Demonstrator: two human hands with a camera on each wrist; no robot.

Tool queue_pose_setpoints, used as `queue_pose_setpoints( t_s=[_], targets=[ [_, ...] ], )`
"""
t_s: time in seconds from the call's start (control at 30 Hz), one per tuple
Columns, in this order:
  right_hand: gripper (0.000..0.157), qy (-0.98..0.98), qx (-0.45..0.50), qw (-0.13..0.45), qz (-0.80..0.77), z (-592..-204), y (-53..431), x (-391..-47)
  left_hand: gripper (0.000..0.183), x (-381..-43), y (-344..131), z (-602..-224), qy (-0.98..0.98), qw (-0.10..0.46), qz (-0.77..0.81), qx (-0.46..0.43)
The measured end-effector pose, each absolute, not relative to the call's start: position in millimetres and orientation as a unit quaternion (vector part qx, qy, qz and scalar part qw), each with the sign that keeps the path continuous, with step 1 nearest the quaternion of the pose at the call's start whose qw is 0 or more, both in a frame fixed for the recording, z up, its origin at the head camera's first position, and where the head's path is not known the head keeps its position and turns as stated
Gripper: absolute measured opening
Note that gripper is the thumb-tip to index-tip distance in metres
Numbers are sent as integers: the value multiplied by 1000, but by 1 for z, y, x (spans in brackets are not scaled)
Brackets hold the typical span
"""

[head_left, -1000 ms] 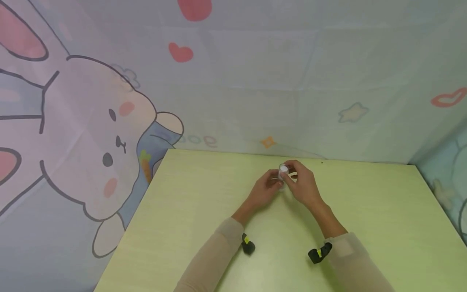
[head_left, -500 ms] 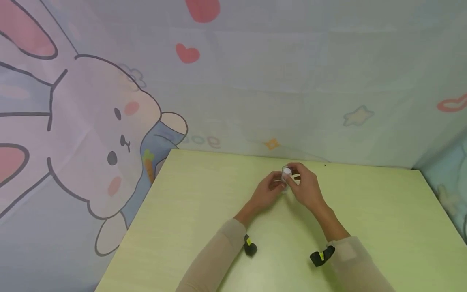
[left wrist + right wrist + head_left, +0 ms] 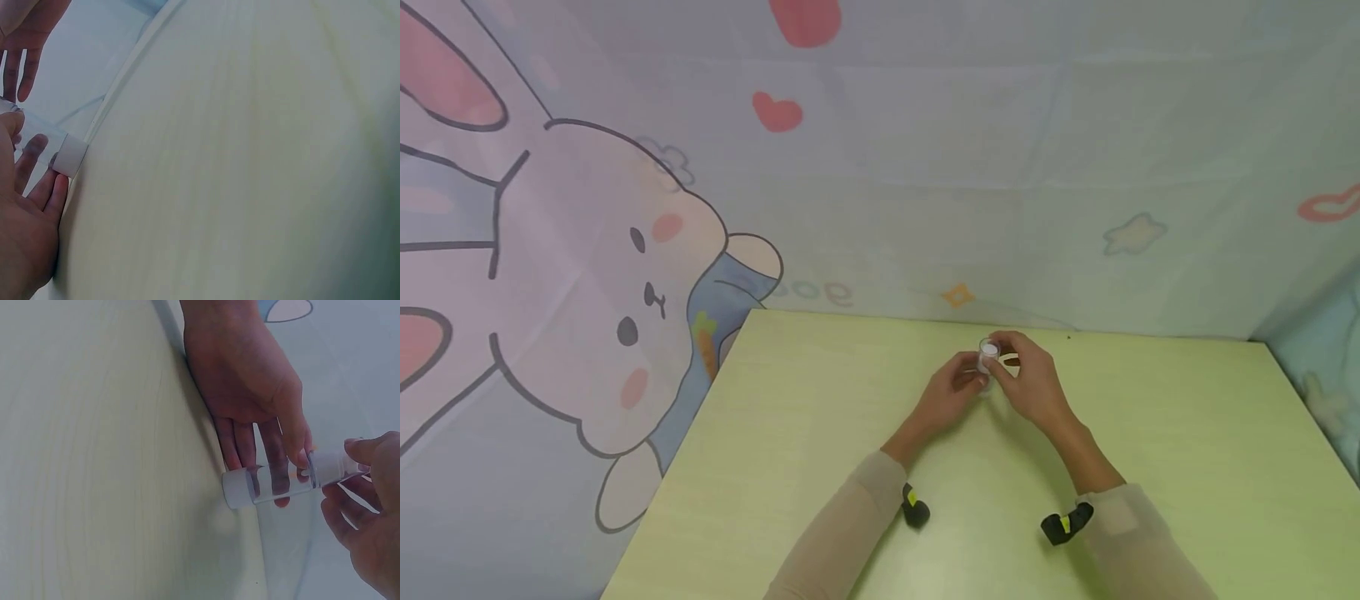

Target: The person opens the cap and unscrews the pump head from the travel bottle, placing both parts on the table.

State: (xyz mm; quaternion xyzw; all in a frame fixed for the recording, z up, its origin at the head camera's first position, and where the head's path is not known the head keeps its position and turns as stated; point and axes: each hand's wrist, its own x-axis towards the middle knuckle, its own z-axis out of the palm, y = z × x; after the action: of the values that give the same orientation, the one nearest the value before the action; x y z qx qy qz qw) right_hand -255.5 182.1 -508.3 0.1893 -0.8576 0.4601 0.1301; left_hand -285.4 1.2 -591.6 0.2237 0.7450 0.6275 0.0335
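Two hands, one clear container (image 3: 988,352) with a white base, one surface (image 3: 850,475). The upright container lies about 1 o'clock from the left hand (image 3: 950,394), its thumb and loosely bent fingers around the middle, and 10 o'clock from the right hand (image 3: 1033,383), which pinches the top. Both forearms converge towards 12 o'clock.

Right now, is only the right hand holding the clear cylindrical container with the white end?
No: in the right wrist view, the left hand also grips the container between thumb and fingers.
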Motion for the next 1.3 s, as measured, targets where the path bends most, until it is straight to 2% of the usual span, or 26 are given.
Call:
queue_pose_setpoints(
  t_s=[1.3],
  targets=[
    [42, -855, 205, 148, 454, -497, 187, -256, 38, -277, 5, -578, 727, 32, 651, 215]
  ],
)
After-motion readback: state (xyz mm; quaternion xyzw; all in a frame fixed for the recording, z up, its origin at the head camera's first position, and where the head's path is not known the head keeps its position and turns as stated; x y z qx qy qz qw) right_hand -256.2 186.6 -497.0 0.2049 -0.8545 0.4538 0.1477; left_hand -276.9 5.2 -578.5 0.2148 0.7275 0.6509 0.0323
